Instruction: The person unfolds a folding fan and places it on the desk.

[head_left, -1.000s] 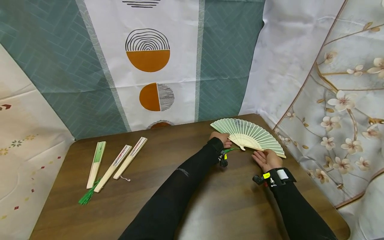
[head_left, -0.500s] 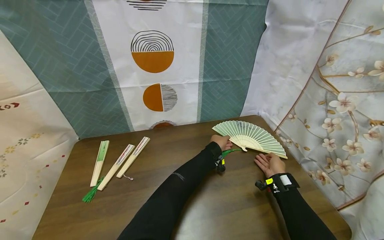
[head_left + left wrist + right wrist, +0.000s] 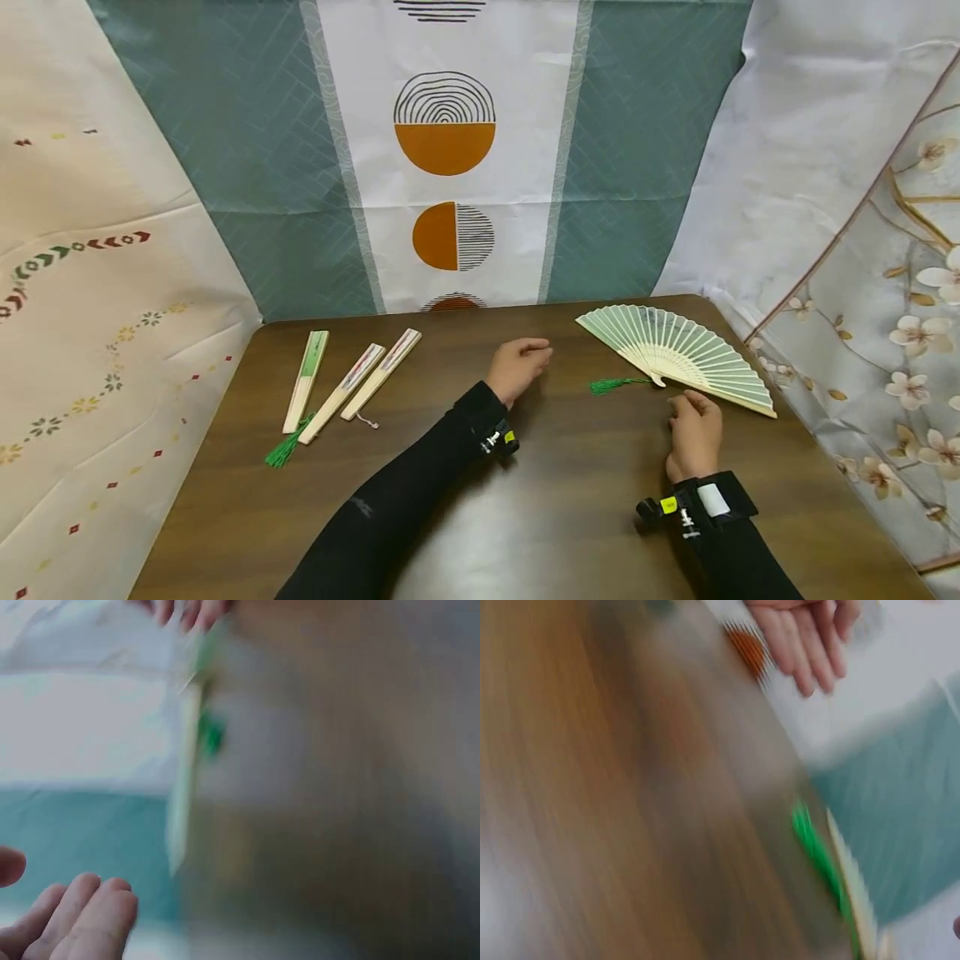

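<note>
A pale green folding fan (image 3: 675,342) lies spread on the table at the far right, its green tassel (image 3: 615,385) trailing left from the pivot. To its left, my left hand (image 3: 517,368) is above the table, holding nothing. The right wrist view shows that same left hand (image 3: 802,637) with its fingers stretched out. Just in front of the fan's lower edge is my right hand (image 3: 695,433), fingers loosely bent, with nothing seen in it. Both wrist views are blurred; in the left one the fan (image 3: 184,780) appears edge-on.
On the left of the brown table (image 3: 450,467) lie a green-and-cream folded fan (image 3: 306,382), a second folded fan (image 3: 343,393) and a third (image 3: 382,375). Another green tassel (image 3: 283,448) is beside them. Patterned cloth (image 3: 480,150) hangs along the back and sides.
The left hand has moved left, away from the fan and its tassel. The right hand has drawn off the fan's edge and turned over. The head view has swung left; the fan stays spread.
</note>
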Demonstrator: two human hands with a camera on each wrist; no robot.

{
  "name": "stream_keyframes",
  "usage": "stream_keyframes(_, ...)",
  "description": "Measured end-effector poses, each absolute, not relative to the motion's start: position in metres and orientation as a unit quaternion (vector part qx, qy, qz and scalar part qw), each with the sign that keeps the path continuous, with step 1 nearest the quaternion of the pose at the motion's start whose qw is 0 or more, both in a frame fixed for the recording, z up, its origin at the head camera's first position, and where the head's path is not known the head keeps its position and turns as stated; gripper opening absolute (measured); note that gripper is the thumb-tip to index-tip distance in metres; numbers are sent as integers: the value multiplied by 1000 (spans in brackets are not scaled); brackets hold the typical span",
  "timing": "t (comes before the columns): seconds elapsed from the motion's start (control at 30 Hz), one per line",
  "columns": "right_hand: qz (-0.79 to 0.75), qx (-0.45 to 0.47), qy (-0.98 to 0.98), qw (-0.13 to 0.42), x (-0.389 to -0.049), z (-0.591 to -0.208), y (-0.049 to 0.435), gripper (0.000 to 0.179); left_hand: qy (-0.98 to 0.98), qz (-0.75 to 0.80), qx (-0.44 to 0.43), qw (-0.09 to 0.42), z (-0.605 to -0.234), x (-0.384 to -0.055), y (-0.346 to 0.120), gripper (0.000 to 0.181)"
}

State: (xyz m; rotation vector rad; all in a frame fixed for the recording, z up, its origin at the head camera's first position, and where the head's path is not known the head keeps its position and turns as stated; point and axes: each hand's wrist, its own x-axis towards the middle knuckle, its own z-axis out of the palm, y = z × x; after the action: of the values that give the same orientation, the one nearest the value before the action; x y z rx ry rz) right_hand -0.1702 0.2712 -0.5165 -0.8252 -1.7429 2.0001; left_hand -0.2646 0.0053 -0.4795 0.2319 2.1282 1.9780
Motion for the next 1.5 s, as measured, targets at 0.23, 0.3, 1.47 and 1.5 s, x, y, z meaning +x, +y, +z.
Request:
stream_keyframes(0.23,667,-148,-723,97,-184,-488,169,43,836,545,34,-51,-448,-259,-114,40)
stream_keyframes(0.3,629,-90,-771,55,-193,-484,138,50,874,479,25,-75,-477,-276,-151,47)
stream_keyframes(1.47,432,164,-883,-80,-215,-542,8,65,980,194,-30,-37,-560,-287,-215,57)
stream_keyframes(1.5,432,162,-884,-83,-216,-543,8,65,980,192,-29,-31,-560,-287,-216,57)
